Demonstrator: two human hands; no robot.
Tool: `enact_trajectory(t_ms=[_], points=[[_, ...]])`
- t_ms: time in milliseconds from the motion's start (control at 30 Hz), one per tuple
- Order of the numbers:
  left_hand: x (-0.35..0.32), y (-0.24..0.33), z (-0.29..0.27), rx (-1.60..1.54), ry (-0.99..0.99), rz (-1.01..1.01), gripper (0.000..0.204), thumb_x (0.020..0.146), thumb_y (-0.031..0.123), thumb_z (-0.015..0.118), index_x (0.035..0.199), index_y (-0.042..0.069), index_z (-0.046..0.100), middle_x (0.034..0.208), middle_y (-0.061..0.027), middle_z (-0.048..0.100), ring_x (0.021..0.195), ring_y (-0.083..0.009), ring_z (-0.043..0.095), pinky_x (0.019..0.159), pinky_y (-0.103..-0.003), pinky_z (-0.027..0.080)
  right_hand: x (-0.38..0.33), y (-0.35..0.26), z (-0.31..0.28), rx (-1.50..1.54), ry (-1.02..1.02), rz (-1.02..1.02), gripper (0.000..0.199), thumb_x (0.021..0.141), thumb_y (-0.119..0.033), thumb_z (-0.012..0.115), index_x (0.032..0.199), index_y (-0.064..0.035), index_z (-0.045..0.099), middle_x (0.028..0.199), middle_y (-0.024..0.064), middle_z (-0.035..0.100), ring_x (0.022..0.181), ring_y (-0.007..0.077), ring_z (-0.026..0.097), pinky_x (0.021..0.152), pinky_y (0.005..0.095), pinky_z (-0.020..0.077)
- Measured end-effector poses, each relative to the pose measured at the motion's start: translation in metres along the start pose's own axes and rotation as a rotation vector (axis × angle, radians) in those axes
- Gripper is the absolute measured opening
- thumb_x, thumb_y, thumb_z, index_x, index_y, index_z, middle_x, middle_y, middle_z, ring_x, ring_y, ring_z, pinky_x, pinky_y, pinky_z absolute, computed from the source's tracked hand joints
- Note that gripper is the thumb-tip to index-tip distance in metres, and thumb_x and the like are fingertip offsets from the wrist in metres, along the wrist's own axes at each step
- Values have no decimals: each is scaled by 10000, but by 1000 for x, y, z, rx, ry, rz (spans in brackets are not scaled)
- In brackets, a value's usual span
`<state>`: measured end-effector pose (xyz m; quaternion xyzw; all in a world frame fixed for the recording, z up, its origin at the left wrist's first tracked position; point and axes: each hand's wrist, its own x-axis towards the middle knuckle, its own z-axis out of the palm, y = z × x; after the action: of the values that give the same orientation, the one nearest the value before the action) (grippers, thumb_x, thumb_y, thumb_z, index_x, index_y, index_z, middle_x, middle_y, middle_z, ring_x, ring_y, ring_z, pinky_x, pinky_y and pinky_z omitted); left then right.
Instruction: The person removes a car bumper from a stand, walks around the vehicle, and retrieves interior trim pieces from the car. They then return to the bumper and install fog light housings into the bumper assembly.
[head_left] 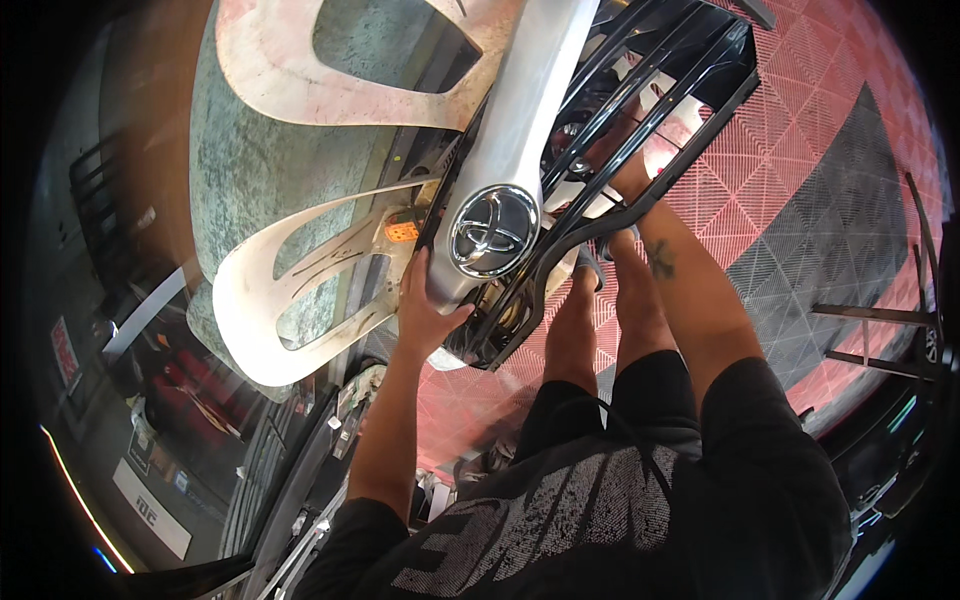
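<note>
A car front grille [678, 118] with glossy black slats and a broad silver bar [510, 115] is tilted in front of me. On the bar sits a round chrome emblem [494, 231]. My left hand [424, 312] grips the bar's near left edge, its thumb over the front and its fingers along the side. Through the slats, part of my right hand [622, 160] shows behind the grille, its fingers hidden. Just beyond my left fingers, an orange tool or device [404, 226] lies beside a pale, curved cut-out panel [262, 335].
The pale panel rests on a worn grey-green worktop [235, 165] to the left. Red and dark grey grid tiles [790, 235] cover the floor. A black metal frame [880, 318] stands at far right. Dark shelving and mixed items [185, 400] line the lower left.
</note>
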<state>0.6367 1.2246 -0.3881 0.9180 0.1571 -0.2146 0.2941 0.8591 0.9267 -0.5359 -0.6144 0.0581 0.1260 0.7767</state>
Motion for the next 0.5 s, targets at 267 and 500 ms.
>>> enact_trajectory(t_ms=[267, 500], points=[[-67, 98, 58, -253, -7, 356, 424, 788, 87, 818, 1180, 34, 666, 1075, -134, 667, 927, -302, 652, 823, -397, 516, 26, 68, -72, -584, 70, -208, 600, 818, -117, 781, 1315, -26, 457, 948, 93, 688, 843, 220, 691, 705, 340, 553], [26, 184, 214, -1371, -161, -483, 206, 1037, 147, 604, 1201, 23, 615, 981, -58, 669, 810, -125, 636, 698, -263, 506, -6, 8, -52, -789, 77, -205, 454, 884, -265, 747, 1221, 13, 623, 1054, 145, 718, 975, 312, 718, 875, 439, 579]])
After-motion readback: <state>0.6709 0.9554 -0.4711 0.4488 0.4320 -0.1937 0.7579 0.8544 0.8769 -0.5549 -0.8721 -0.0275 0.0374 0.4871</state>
